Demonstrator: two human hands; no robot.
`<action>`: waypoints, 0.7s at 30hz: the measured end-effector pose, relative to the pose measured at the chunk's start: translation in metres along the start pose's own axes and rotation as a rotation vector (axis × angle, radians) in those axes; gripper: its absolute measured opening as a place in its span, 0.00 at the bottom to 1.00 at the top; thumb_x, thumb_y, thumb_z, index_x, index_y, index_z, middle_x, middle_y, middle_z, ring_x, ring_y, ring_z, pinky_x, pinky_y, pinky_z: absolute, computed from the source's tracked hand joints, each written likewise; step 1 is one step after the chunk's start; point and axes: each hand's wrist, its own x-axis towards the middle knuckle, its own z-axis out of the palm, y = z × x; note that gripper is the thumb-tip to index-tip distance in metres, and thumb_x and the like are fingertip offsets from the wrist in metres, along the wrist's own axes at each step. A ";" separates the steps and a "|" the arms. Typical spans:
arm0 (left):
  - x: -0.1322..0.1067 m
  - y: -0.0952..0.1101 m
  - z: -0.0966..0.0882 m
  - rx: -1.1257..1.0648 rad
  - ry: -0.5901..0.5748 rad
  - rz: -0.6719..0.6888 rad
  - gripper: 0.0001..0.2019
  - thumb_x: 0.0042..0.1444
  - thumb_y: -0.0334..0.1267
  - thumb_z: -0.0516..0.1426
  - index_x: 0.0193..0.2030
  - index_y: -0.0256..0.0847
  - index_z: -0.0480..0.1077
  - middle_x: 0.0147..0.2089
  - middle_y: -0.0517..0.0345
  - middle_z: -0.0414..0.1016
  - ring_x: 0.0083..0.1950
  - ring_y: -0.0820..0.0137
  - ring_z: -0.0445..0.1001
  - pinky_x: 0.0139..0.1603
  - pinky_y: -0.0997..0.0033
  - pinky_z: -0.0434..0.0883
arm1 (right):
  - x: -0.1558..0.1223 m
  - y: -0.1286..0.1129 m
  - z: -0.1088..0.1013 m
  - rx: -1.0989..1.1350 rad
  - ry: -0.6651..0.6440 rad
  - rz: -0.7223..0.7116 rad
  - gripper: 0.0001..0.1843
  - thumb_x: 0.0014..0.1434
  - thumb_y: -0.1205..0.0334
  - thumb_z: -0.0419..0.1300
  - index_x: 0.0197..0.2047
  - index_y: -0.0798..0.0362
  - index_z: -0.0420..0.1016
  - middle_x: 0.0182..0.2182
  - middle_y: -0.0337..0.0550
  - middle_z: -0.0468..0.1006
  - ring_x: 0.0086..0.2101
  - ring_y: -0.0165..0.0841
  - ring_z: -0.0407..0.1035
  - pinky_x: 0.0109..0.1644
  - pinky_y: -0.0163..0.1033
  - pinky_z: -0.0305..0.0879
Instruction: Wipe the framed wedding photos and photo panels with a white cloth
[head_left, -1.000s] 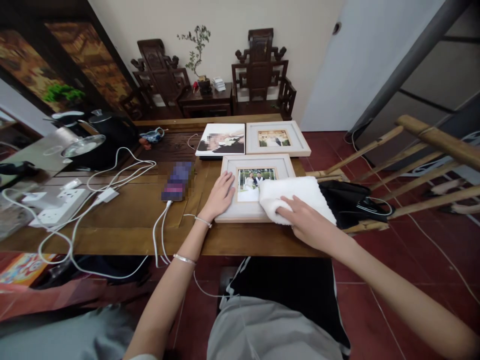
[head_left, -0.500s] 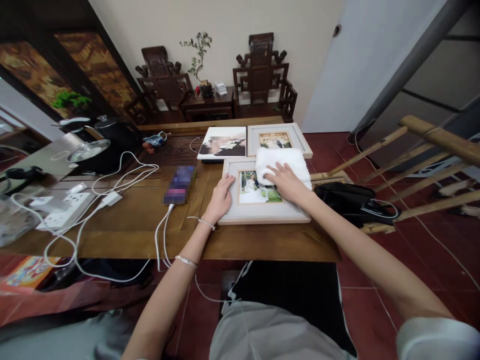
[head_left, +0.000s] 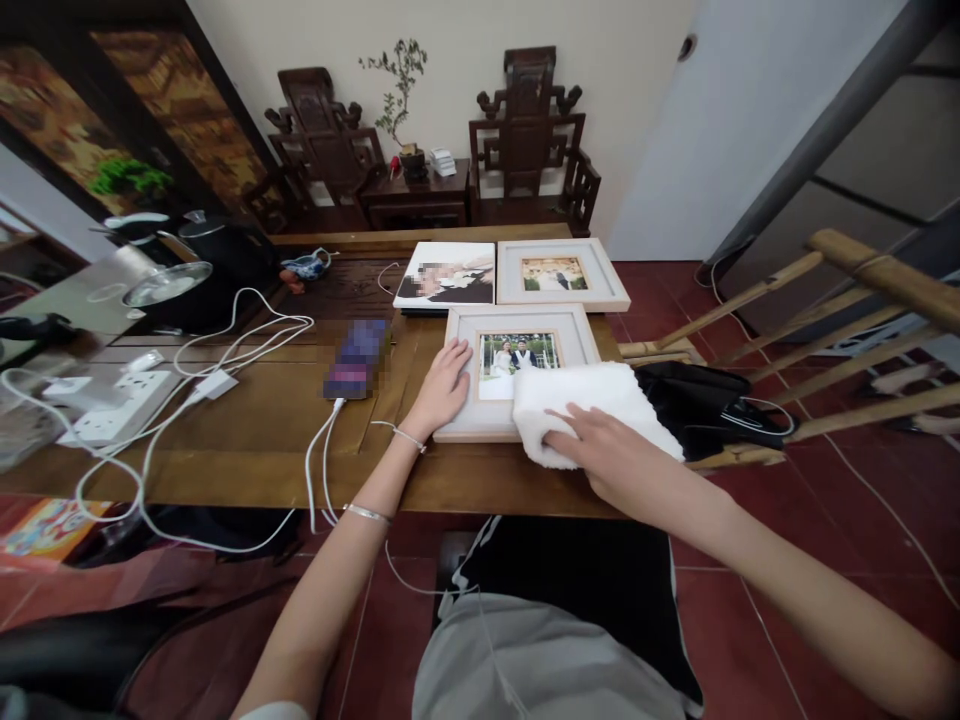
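A light wooden picture frame (head_left: 465,425) lies on the near part of the table, with a photo of two people in its middle. My left hand (head_left: 442,390) rests on the frame's left border, fingers stretched flat over it. Bunched in my right hand (head_left: 600,445) is a fluffy white cloth (head_left: 630,390), which covers the frame's lower right corner and hangs past its near edge. Behind are a second picture frame (head_left: 615,290) and a white-topped photo panel (head_left: 450,262), side by side.
On the wooden table (head_left: 285,450) lie a phone (head_left: 356,360) with a white cable, a power strip (head_left: 120,405) and tangled cords. A black kettle (head_left: 225,255) stands at the back left. To the right are a bamboo rack (head_left: 885,280) and a black bag (head_left: 682,400).
My right hand has drawn the cloth from the frame's upper right down toward me, past its near edge. More of the photo shows. My left hand keeps its place on the border.
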 end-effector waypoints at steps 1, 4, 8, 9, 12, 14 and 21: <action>0.000 0.001 0.000 0.007 -0.003 0.004 0.23 0.64 0.33 0.48 0.65 0.38 0.65 0.70 0.48 0.64 0.75 0.57 0.54 0.74 0.44 0.54 | 0.002 0.002 0.003 0.002 0.012 0.000 0.36 0.47 0.83 0.49 0.57 0.52 0.70 0.61 0.56 0.70 0.62 0.50 0.62 0.62 0.57 0.62; 0.000 0.002 -0.002 0.029 -0.025 0.024 0.23 0.64 0.34 0.48 0.66 0.37 0.65 0.70 0.48 0.64 0.75 0.57 0.53 0.74 0.44 0.54 | 0.016 0.017 0.017 0.008 0.068 0.039 0.37 0.46 0.84 0.47 0.58 0.54 0.69 0.64 0.58 0.67 0.64 0.50 0.59 0.64 0.58 0.60; 0.000 0.002 -0.004 0.038 -0.041 0.035 0.23 0.64 0.34 0.48 0.66 0.37 0.65 0.70 0.47 0.63 0.75 0.56 0.53 0.74 0.44 0.54 | 0.053 0.056 0.031 -0.006 0.171 0.174 0.35 0.49 0.83 0.48 0.60 0.59 0.66 0.65 0.66 0.63 0.65 0.53 0.56 0.65 0.62 0.57; 0.000 0.002 -0.004 0.036 -0.041 0.035 0.23 0.64 0.34 0.48 0.66 0.36 0.65 0.70 0.47 0.63 0.75 0.56 0.53 0.74 0.45 0.54 | 0.064 0.066 0.032 -0.014 0.193 0.204 0.35 0.50 0.82 0.49 0.62 0.59 0.64 0.66 0.67 0.62 0.65 0.54 0.56 0.65 0.63 0.56; 0.000 0.001 -0.004 0.039 -0.046 0.037 0.24 0.64 0.34 0.48 0.66 0.34 0.65 0.70 0.45 0.63 0.75 0.55 0.52 0.74 0.45 0.54 | 0.096 0.093 0.032 -0.062 0.228 0.242 0.36 0.50 0.82 0.49 0.64 0.61 0.62 0.66 0.66 0.61 0.66 0.56 0.53 0.66 0.65 0.52; 0.000 0.001 -0.004 0.045 -0.051 0.037 0.24 0.64 0.34 0.48 0.66 0.34 0.64 0.71 0.44 0.62 0.75 0.55 0.52 0.74 0.45 0.54 | 0.113 0.103 0.032 -0.103 0.213 0.224 0.34 0.51 0.80 0.51 0.63 0.60 0.64 0.67 0.63 0.61 0.67 0.58 0.51 0.66 0.67 0.49; 0.001 0.004 -0.005 0.055 -0.050 0.019 0.24 0.64 0.34 0.48 0.66 0.30 0.64 0.71 0.42 0.62 0.75 0.55 0.52 0.74 0.46 0.54 | 0.109 0.093 0.032 -0.164 0.126 0.146 0.24 0.59 0.74 0.51 0.58 0.59 0.71 0.65 0.61 0.66 0.63 0.56 0.58 0.63 0.64 0.54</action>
